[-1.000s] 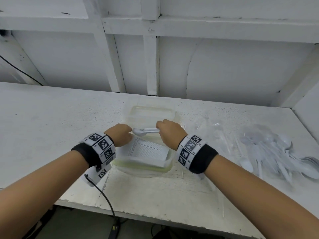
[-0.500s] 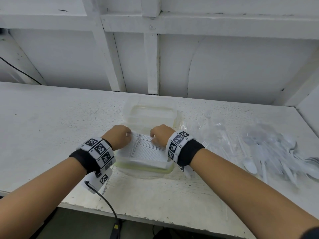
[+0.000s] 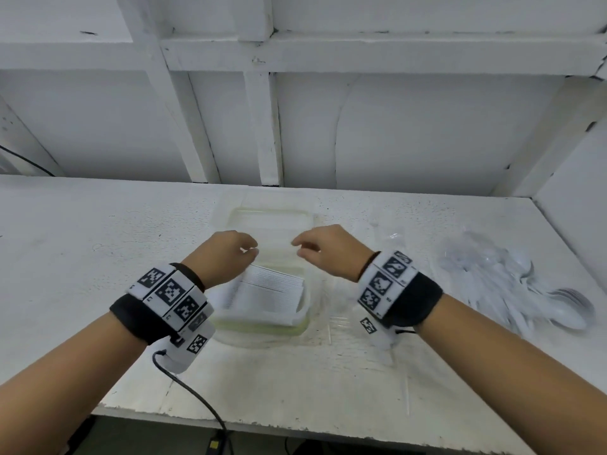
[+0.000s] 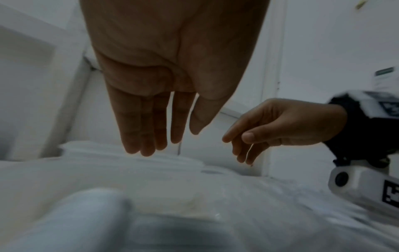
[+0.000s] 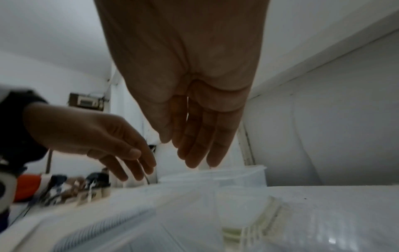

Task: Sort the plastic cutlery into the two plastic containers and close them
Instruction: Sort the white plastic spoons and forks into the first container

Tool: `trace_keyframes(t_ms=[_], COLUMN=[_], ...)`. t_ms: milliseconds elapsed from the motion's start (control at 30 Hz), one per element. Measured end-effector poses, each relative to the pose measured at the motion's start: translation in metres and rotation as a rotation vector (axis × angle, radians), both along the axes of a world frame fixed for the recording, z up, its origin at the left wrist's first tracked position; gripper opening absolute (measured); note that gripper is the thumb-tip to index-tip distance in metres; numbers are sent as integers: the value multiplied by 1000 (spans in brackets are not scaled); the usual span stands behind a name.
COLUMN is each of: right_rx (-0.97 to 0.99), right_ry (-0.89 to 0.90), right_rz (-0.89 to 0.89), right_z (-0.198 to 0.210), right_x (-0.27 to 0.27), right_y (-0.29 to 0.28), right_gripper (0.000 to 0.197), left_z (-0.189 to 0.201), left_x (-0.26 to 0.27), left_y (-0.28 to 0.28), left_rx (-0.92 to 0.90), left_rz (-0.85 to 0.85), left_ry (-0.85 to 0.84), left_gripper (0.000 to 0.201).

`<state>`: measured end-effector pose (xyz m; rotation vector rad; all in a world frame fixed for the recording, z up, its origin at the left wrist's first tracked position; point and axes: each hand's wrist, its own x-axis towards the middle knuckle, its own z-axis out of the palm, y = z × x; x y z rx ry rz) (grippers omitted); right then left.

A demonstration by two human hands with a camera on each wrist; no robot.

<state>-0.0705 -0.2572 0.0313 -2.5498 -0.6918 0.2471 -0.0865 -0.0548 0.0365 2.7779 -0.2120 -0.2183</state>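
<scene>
Fingers of the left hand [image 3: 226,254] and right hand [image 3: 328,249] hang relaxed, empty, above the stacked cutlery [image 3: 266,297] in the near container [image 3: 295,326]; a spoon pile [image 3: 512,284] lies right, a second container [image 3: 272,221] beyond.

Layout on the table [image 3: 82,257]. Near container [image 3: 262,323] at centre, with a stack of cutlery [image 3: 266,293] in it. Far container [image 3: 272,218] directly behind it, touching or just beside; which cannot be told. Left hand [image 3: 226,254] and right hand [image 3: 328,251] above the near container's rear part, apart from each other. Loose spoons [image 3: 512,284] to the right, well apart from both containers. Wall [image 3: 410,133] behind the table.
</scene>
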Motion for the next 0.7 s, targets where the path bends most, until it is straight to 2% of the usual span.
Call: trace_keyframes(t_ms=[100,200,367,533,700], right_rx=[58,16,-31,-86,-57], right_ry=[22,46,112,157,111], right_rz=[-113,-225,-410,-524,-568], right_z=[3,-5,-26,-43,-53], right_x=[-14,-30,-61,-86,-100], right_y=[-49,-99,-170,-212,-233], right_gripper=[31,30,29,29,25], left_z=[13,19,2,-40,-73], left_x=[-5,-11,-22,-16,-7], left_y=[-46,-104,-199,-260,-276], left_rx=[-94,-171,-249,-105,224], left_rz=[-105,-234,-428,-542,-685], left_ry=[-5,-11,56,191,159], left_gripper=[28,28,28,34,44])
